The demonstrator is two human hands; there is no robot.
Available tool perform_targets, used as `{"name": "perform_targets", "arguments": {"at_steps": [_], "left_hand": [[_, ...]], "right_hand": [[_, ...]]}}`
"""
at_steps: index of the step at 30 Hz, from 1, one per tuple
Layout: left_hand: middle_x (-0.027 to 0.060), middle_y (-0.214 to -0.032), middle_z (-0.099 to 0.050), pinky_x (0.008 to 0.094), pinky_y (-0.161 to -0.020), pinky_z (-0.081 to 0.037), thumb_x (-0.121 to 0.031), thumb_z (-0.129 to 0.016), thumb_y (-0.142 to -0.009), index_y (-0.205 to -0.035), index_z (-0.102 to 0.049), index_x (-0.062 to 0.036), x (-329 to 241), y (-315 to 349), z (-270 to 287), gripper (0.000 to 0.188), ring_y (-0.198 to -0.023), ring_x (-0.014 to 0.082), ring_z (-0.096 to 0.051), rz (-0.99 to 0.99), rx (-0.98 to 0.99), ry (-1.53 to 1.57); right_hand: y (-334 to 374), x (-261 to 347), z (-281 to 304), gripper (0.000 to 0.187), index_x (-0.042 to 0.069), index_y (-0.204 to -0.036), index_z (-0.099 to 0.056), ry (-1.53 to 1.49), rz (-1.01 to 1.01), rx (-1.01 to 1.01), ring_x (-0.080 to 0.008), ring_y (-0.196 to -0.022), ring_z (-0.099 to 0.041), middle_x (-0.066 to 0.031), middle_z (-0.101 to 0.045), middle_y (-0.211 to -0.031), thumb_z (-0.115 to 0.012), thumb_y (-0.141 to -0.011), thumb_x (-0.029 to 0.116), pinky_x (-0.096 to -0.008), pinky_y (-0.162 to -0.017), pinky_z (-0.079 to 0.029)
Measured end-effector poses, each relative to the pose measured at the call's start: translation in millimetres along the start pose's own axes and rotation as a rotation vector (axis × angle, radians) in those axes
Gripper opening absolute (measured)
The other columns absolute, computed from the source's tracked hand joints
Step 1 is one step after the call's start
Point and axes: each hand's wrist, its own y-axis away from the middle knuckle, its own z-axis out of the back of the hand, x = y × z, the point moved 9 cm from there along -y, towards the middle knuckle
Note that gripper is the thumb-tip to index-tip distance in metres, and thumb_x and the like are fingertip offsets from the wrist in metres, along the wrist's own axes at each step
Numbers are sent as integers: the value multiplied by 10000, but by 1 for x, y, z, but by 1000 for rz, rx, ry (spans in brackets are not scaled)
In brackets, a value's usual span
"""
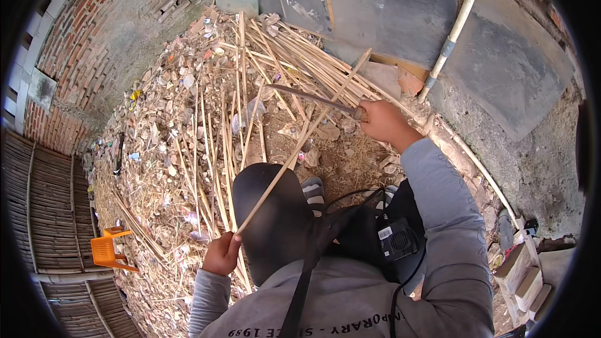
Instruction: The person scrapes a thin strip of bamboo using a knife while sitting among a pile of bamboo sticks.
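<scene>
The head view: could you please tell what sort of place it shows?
Probably a rough work yard beside a building: there are a weathered brick wall, litter-strewn ground and a pile of long, thin sticks.

Right hand reaches farther forward than left hand, fingers of both curled tight.
The right fist sits between 2 and 3 o'clock, its sleeved arm rising from about 4; the left sits low toward 7 o'clock, thumb uppermost, left forearm below it.

Long pale strip (slanted), knife crosswise
</scene>
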Motion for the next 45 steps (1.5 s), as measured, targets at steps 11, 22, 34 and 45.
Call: {"name": "perform_targets", "arguments": {"at_steps": [11, 22, 34, 45], "left_hand": [[155, -631, -545, 406, -582, -422, -427, -475, -1069, -802, -565, 27, 14, -7, -11, 534, -581, 248, -513, 36, 71, 111], [125, -648, -569, 387, -595, -431, -395, -460, -1072, -814, -583, 20, 12, -13, -11, 503, -598, 221, -538, 4, 97, 91], [160, -590, -539, 414, -554, -421, -448, -461, -1066, -808, -594, 26, 11, -13, -11, 556, -543, 262, -543, -19, 74, 117], [159, -601, -518, 408, -549, -400, -423, -445, -1072, -775, -551, 18, 11, -7, -12, 543, -545, 273, -509, -9, 83, 101]], "right_hand": [[-7, 1, -23, 214, 78, -952, -677, -158, 8, -22, -393, -868, -680, -179, -692, -853, -727, -774, 187, -512, -755, -523], [-11, 12, -27, 355, 89, -1116, -699, -173, 5, 87, -408, -885, -680, -211, -709, -902, -696, -774, 184, -488, -783, -535], [-14, -9, -19, 254, 70, -994, -684, -160, -3, -4, -410, -797, -661, -194, -669, -804, -667, -754, 152, -493, -704, -519], [-6, 45, -24, 214, 112, -988, -695, -80, 64, 142, -388, -868, -687, -153, -716, -887, -676, -787, 183, -510, -755, -538]]}}
